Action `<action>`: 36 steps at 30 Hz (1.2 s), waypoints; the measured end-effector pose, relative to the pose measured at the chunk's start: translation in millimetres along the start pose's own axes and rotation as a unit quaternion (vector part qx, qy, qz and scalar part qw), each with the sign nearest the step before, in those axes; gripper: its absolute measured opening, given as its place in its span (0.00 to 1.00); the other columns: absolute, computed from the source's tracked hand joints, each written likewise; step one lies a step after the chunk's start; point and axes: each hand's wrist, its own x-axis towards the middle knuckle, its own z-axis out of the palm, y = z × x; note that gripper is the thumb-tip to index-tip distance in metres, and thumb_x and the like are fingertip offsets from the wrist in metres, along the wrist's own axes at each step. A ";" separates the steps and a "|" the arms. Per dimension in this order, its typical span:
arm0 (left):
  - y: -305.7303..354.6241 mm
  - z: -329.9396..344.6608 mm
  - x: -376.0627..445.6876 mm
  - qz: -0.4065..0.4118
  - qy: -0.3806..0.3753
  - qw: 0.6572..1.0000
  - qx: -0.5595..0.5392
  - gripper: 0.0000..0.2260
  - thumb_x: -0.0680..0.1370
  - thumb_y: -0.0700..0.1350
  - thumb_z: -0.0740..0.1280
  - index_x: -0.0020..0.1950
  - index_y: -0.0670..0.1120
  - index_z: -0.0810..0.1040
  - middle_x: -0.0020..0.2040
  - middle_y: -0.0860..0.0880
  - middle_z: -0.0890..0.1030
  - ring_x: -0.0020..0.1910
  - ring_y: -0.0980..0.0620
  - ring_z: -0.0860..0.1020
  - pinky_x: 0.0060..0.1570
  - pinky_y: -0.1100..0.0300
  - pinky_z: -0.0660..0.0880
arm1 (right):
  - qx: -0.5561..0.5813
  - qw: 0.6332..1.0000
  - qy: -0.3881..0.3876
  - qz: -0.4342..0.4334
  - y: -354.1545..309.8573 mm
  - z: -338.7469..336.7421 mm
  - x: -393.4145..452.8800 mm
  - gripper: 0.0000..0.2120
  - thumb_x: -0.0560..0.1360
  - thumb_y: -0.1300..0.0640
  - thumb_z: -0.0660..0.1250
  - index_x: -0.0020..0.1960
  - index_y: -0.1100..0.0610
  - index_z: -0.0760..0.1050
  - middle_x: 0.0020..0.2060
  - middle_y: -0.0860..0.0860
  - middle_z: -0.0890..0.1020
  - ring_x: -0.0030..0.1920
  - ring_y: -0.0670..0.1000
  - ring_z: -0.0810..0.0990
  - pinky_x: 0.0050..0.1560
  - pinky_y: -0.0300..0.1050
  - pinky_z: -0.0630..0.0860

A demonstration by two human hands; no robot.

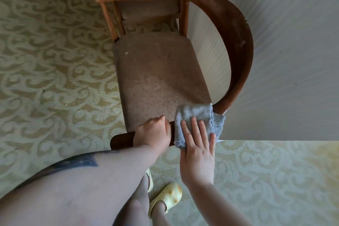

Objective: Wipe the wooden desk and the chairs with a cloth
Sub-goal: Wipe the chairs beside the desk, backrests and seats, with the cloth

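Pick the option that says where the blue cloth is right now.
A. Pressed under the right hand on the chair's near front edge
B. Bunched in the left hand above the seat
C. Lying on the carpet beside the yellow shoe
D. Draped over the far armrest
A: the blue cloth lies on the chair front edge under the flat right hand, while the left hand grips the edge beside it.
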 end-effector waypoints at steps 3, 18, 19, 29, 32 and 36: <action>-3.8 -4.1 2.9 -0.064 0.005 0.991 -0.118 0.12 0.82 0.48 0.52 0.54 0.48 0.74 0.55 0.48 0.79 0.53 0.46 0.77 0.43 0.57 0.66 | 0.006 1.000 -0.001 0.016 -29.3 7.2 -10.2 0.30 0.73 0.54 0.52 0.76 0.47 0.62 0.76 0.47 0.62 0.77 0.49 0.54 0.75 0.55 0.47; -61.7 -1.9 -36.5 -0.130 0.130 0.971 -0.154 0.18 0.82 0.50 0.51 0.49 0.51 0.80 0.45 0.52 0.83 0.48 0.50 0.78 0.67 0.50 0.63 | -0.067 0.982 -0.031 -0.176 28.9 -6.6 14.9 0.37 0.72 0.63 0.69 0.77 0.46 0.60 0.76 0.48 0.60 0.78 0.49 0.53 0.76 0.56 0.47; -55.6 1.5 -35.8 -0.143 0.134 0.971 -0.134 0.17 0.81 0.50 0.52 0.48 0.52 0.80 0.45 0.54 0.82 0.50 0.51 0.77 0.71 0.51 0.56 | -0.046 0.991 -0.008 -0.123 28.5 -6.2 18.4 0.36 0.72 0.63 0.69 0.76 0.46 0.61 0.76 0.49 0.61 0.78 0.50 0.54 0.76 0.58 0.49; 10.3 10.7 2.0 -0.279 0.120 0.945 -0.125 0.15 0.78 0.49 0.55 0.46 0.47 0.81 0.40 0.46 0.83 0.45 0.46 0.78 0.56 0.53 0.58 | 0.022 0.976 -0.048 -0.209 46.8 -10.4 22.7 0.26 0.77 0.53 0.56 0.76 0.43 0.62 0.76 0.43 0.61 0.77 0.45 0.52 0.76 0.54 0.46; 14.4 11.5 1.3 -0.284 0.083 0.952 -0.074 0.16 0.78 0.52 0.55 0.44 0.47 0.80 0.38 0.46 0.82 0.42 0.46 0.77 0.58 0.51 0.60 | 0.029 0.992 -0.017 -0.119 86.3 -29.0 58.5 0.25 0.79 0.54 0.54 0.75 0.43 0.63 0.76 0.44 0.60 0.78 0.45 0.49 0.76 0.58 0.46; 22.8 10.6 11.6 -0.210 0.009 0.977 -0.035 0.20 0.79 0.52 0.51 0.43 0.47 0.80 0.41 0.47 0.83 0.44 0.46 0.78 0.57 0.49 0.67 | 0.084 0.995 0.034 0.039 38.4 -9.3 54.8 0.25 0.76 0.60 0.57 0.72 0.45 0.68 0.77 0.47 0.60 0.78 0.47 0.45 0.76 0.58 0.39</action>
